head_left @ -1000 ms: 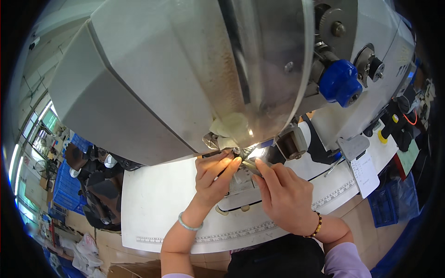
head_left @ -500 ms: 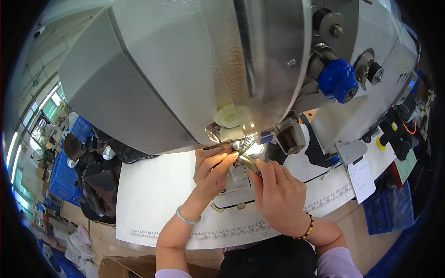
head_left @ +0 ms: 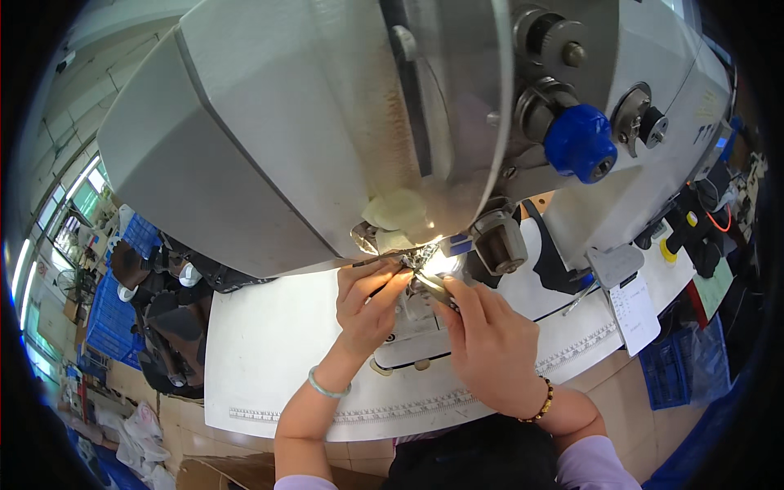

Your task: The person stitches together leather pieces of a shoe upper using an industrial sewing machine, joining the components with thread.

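Note:
Both my hands are raised at the needle area of a large grey-white sewing machine point(head_left: 269, 155), under its bright lamp. The fingers of my left hand point(head_left: 367, 306) are pinched together beside the needle parts. Thin dark edges show at those fingers, but what they hold is too small to make out. My right hand point(head_left: 494, 343) grips a slim, pale metal tool point(head_left: 431, 286) between thumb and fingers. It slants up and left, its upper end close to my left fingertips. Glare and the fingers hide the exact point of contact.
Overhead hangs the machine's head, with a blue knob point(head_left: 581, 144) on its right. The white table point(head_left: 269, 343) has a ruler strip point(head_left: 359, 415) along its near edge. Dark pieces point(head_left: 175, 327) and blue crates point(head_left: 114, 322) stand left; a written card point(head_left: 634, 314) hangs right.
The machine's head appears shifted slightly left in the picture. My left fingers have moved a little left, and the tool in my right hand has shifted slightly left.

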{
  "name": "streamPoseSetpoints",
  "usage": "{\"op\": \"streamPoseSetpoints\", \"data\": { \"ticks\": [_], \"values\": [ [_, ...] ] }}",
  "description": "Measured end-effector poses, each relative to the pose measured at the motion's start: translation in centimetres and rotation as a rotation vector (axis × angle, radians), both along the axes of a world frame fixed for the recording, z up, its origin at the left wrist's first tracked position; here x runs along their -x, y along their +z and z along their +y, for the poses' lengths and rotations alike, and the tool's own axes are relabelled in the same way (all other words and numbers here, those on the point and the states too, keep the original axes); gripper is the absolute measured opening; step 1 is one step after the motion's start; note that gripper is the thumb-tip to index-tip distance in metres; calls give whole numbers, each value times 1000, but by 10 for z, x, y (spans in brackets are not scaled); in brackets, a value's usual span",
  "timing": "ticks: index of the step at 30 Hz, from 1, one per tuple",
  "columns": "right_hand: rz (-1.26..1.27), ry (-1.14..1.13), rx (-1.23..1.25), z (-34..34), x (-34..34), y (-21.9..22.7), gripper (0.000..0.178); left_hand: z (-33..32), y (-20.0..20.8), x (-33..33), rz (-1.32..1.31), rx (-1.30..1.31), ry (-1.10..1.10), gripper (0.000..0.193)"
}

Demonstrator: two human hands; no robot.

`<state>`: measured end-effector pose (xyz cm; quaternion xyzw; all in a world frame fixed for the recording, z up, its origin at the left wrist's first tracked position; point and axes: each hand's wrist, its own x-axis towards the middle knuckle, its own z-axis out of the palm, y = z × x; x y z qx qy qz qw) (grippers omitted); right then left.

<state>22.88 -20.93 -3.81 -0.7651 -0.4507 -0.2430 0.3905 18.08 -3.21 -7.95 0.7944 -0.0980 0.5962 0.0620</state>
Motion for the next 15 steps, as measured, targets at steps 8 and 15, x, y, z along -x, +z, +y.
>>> {"op": "streamPoseSetpoints", "data": {
  "ticks": [8, 15],
  "values": [
    [-82, 36, 24, -2, -7, -2, 34, 14, 16, 11, 180, -26, -35, 44],
    [-96, -10, 74, -1, 0, 2, 37, 19, 18, 8, 214, 101, -201, 39]
  ]
}}
